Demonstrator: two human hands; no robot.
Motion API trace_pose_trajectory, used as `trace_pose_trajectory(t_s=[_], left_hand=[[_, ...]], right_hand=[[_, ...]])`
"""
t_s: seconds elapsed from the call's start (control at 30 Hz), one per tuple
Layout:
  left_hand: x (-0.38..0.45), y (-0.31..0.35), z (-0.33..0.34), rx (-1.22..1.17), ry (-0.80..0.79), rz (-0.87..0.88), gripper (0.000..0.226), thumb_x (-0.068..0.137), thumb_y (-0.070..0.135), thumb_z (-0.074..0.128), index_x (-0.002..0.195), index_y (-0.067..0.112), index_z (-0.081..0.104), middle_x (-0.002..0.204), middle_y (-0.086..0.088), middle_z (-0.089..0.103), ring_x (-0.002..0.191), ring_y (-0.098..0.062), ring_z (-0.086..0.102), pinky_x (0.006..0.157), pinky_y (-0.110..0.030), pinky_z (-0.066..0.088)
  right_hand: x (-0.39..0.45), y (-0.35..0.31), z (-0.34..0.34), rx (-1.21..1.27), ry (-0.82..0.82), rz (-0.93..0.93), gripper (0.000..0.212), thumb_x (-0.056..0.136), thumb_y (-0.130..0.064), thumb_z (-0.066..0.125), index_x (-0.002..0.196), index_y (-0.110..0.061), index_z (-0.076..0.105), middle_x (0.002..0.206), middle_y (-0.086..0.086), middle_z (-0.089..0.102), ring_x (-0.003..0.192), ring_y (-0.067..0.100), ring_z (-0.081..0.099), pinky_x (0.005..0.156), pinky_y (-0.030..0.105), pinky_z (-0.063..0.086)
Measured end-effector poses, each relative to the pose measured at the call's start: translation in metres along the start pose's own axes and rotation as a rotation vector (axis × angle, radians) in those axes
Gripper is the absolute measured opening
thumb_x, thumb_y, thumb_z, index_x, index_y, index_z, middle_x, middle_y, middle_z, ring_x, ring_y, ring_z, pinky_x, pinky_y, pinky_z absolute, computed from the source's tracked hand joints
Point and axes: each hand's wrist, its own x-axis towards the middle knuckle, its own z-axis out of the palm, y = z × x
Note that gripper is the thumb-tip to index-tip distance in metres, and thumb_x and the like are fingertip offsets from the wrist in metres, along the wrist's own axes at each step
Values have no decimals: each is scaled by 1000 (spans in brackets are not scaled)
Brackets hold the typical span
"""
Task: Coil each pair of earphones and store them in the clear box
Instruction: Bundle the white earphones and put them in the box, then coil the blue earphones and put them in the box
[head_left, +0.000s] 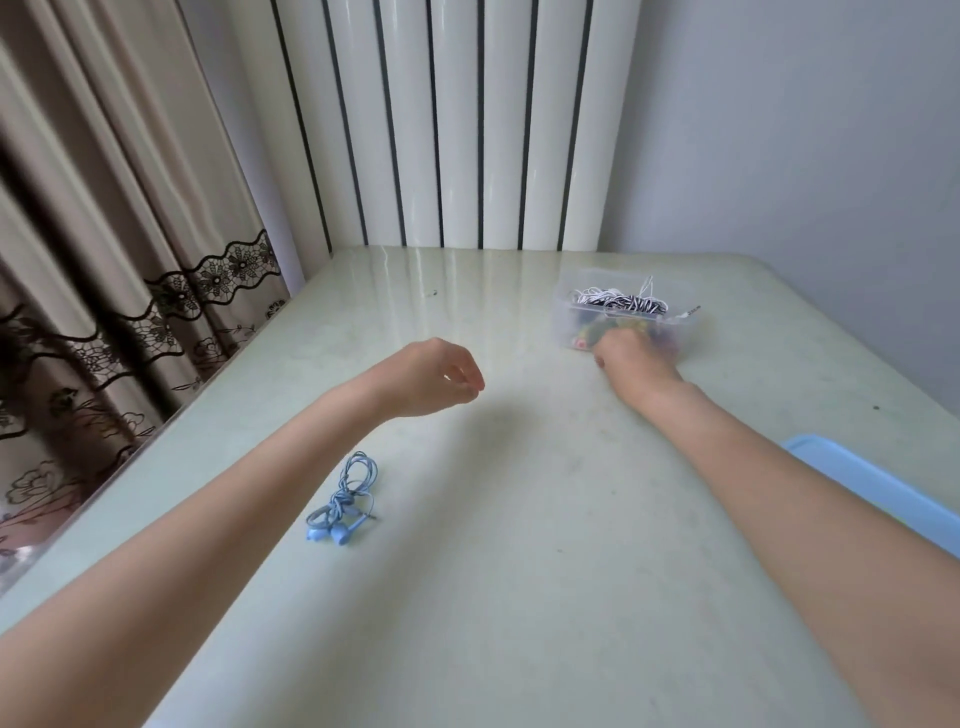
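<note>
A coiled pair of blue earphones (343, 501) lies on the pale table (519, 545), just right of my left forearm. My left hand (434, 376) hovers above the table beyond them, fingers loosely curled and holding nothing. The clear box (571, 312) stands at the far right. It holds a black-and-white striped pair (621, 300) and a multicoloured pair (618, 326). My right hand (631, 356) is at the box's near wall, beside the multicoloured pair. The back of the hand hides its fingers, so its grip does not show.
A light blue lid (878, 488) lies at the table's right edge, beside my right forearm. A white radiator (457, 130) stands behind the table, and curtains (104, 234) hang along its left side. A grey wall is at the right.
</note>
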Motion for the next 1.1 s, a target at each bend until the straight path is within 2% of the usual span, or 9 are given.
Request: trace_pose_trajectory(t_s=[0.1,0.2,0.37,0.53,0.63,0.83,0.93,1.0,1.1], left_hand=[[-14,-12,-6,284,-99,-154,19,87,29,56,101,19,64,106,0,62,99,-20,59,87,-29,45],[-31,-21,-8,497,-322,-311,38,86,43,56,109,13,60,108,-2,57,98,-25,60,82,-31,49],[-53,-33,-3,306,-375,-352,25,80,18,67,98,20,50,105,-3,49,95,-30,64,67,-29,53],[-40,-8,10,-184,-88,-131,13,84,0,54,86,11,59,83,-2,58,72,-23,64,68,-23,56],[-21,11,24,-367,-6,-81,11,87,1,50,88,7,59,79,-1,59,69,-22,64,73,-25,57],[18,24,54,-481,13,-33,14,87,2,50,79,8,60,74,-1,60,73,-28,65,83,-40,56],[34,28,67,-458,50,-32,13,89,7,49,83,11,59,78,3,59,76,-27,67,46,-25,49],[45,31,75,-483,106,-26,12,90,5,47,88,9,59,84,-1,57,77,-26,65,36,-14,38],[60,32,86,-397,154,57,12,89,9,50,95,11,61,92,-3,59,81,-21,60,63,-17,47]], right_hand=[[-6,-18,0,146,36,-80,23,79,6,46,91,1,65,101,19,65,101,31,58,81,33,39],[-20,-50,2,229,3,-190,19,77,1,48,85,-2,65,94,15,67,93,31,58,81,34,43],[-50,-76,7,368,-50,-302,17,76,2,50,83,-3,65,75,2,59,73,16,49,74,28,43],[-74,-77,13,522,-51,-284,16,77,2,55,82,-6,67,75,0,57,65,15,49,59,7,35],[-75,-57,14,558,-13,-176,19,80,3,54,89,-4,69,86,9,64,69,17,49,62,5,35],[-69,6,15,458,77,13,24,84,4,50,94,-3,71,98,16,64,91,29,60,75,16,34],[-67,27,17,451,132,98,25,85,4,50,90,-6,72,98,16,63,92,33,57,82,23,36],[-64,39,19,424,183,157,26,85,4,50,91,-8,72,102,15,62,98,33,53,82,21,32],[-57,50,22,255,155,254,30,90,-9,46,116,-13,61,131,12,47,123,33,37,100,28,26]])
